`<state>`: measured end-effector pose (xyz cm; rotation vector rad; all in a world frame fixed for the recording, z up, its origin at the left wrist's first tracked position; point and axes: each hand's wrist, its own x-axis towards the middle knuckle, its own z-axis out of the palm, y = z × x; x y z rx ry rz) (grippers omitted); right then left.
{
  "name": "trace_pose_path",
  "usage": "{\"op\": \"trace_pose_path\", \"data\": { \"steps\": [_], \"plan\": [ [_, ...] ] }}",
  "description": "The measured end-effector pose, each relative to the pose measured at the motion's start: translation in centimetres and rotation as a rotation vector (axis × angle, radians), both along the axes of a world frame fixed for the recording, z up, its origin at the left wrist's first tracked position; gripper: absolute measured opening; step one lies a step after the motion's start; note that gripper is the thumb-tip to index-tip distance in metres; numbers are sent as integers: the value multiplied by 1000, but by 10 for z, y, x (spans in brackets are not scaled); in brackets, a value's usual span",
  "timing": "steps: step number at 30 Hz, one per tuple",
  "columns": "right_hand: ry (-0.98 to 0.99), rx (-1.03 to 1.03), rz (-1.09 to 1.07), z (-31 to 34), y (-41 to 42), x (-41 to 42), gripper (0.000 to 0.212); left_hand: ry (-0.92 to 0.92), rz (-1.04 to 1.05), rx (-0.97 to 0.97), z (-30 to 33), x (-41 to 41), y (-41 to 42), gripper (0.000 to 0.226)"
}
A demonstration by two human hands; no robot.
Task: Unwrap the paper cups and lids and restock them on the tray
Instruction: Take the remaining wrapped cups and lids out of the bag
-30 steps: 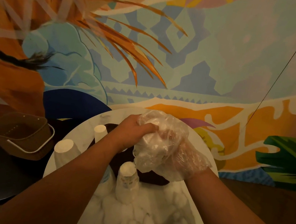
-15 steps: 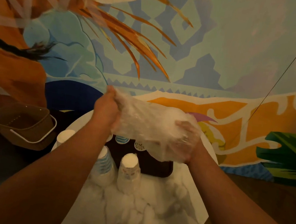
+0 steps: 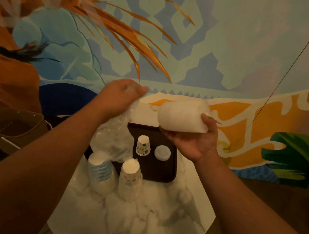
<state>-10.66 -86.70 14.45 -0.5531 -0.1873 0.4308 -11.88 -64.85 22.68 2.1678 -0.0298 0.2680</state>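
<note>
**Plastic wrap off, lid stack in hand**

Plastic wrap, clear and crumpled, hangs from the left hand, whose fingers are curled shut around its top end; the loose tail drapes down over the left side of the tray. The right hand is raised above the tray, palm up, with fingers and thumb curled under and around one white stack of lids, held lying on its side. The two hands are apart, wrap and lids no longer joined.

One dark tray sits on the marble desk. On its bare part stand one upturned patterned cup and, just beside it to the right, one small stack of lids.

Two upturned cup stacks stand at the tray's near-left edge: a blue-striped stack on the left and a patterned stack on the right, close together. Whether they rest on the tray or the desk cannot be told.

One brown basket lies at far left, well apart from the tray.
</note>
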Motion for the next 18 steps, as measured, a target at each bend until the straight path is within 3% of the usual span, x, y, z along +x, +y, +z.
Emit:
{"op": "trace_pose_path", "data": {
  "steps": [2,7,14,18],
  "plan": [
    [-74,124,68,3,2,-3,69,90,-144,57,-5,-3,-17,38],
    [-142,260,188,13,5,-8,74,94,-342,-226,-31,-13,-50,61],
    [-210,203,254,24,-2,-7,74,-12,-306,-491,-33,-18,-61,63],
    [-209,107,198,26,-7,-1,74,-97,-234,-504,-24,-26,-64,60]
  ]
}}
